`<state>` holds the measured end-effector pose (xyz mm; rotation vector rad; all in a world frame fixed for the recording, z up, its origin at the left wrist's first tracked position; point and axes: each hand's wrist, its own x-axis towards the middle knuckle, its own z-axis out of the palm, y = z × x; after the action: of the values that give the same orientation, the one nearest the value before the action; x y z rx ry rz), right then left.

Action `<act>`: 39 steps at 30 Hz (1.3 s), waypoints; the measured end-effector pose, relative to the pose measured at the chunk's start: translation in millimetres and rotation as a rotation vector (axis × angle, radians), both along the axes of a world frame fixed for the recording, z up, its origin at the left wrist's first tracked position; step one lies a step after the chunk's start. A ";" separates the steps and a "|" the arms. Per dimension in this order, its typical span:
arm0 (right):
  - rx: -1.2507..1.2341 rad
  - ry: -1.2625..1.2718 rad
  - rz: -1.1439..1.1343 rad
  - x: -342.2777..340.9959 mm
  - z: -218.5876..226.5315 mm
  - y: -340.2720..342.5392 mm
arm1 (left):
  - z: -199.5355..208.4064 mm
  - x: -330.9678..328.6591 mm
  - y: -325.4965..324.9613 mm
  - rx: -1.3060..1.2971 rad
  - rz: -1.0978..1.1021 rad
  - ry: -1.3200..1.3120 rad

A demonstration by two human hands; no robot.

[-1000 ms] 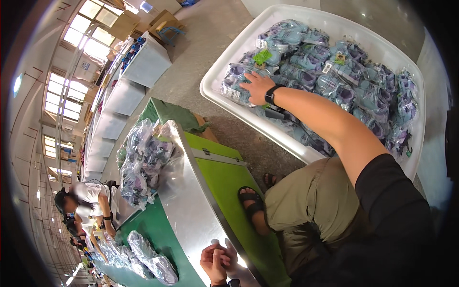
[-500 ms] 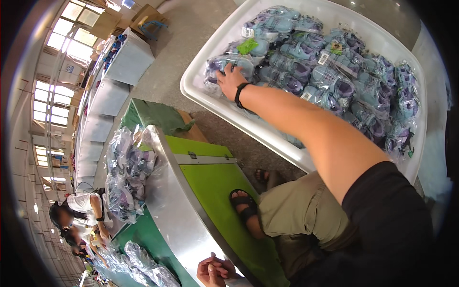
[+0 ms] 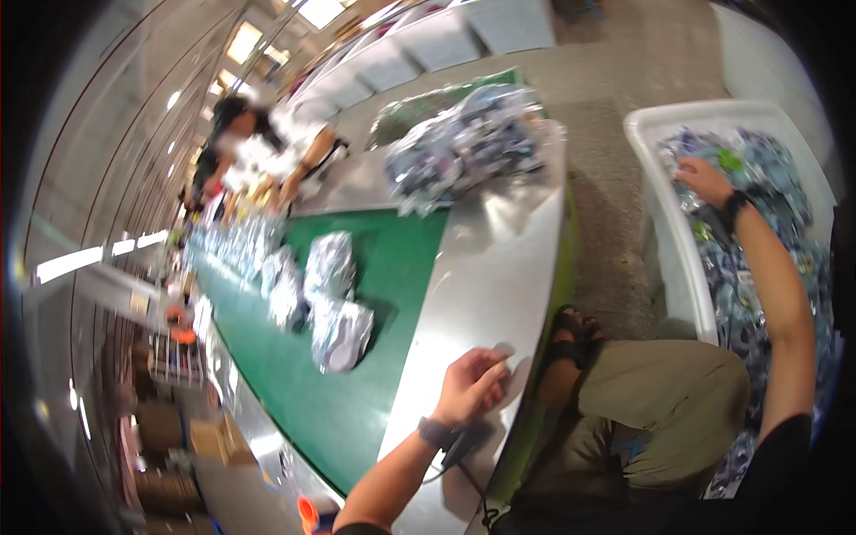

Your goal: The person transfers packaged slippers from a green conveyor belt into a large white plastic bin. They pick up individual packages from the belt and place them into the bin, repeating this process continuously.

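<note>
My right hand (image 3: 704, 181) reaches out to the right into a large white bin (image 3: 670, 259) and lies on a heap of clear plastic packets (image 3: 767, 192) with blue and purple contents. Whether its fingers grip a packet is hidden. A dark watch is on that wrist. My left hand (image 3: 474, 383) rests with curled fingers on the steel table top (image 3: 486, 267) near its edge, holding nothing that I can see. It also wears a dark wrist device. My knee and a sandalled foot (image 3: 571, 334) lie between table and bin.
A green conveyor belt (image 3: 392, 267) runs left of the steel top and carries several shiny bagged packets (image 3: 330, 303). A pile of packets (image 3: 468, 147) sits at the table's far end. Another person (image 3: 267, 156) works beside the belt farther off. White bins (image 3: 428, 40) line the floor behind.
The view has swung left from the bin to the belt and steel table. My right hand stays on the packets in the bin. My left hand remains on the table edge.
</note>
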<state>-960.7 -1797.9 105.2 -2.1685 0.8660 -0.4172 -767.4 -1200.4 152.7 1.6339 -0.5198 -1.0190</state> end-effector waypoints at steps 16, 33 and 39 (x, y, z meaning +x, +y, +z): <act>0.357 0.128 1.211 -32.4 212.9 352.2 | 12.7 93.9 83.9 0.022 0.298 -0.695; 0.268 -0.075 1.063 -102.6 253.8 361.9 | -18.9 261.6 216.9 0.616 0.622 -0.584; 0.645 -0.170 1.158 -34.9 227.3 391.6 | 6.1 198.6 230.9 0.397 0.695 -0.260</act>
<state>-995.6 -1406.4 332.5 -1.6312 -0.3849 0.2444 -568.7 -969.5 158.7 2.0997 0.1133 -0.4007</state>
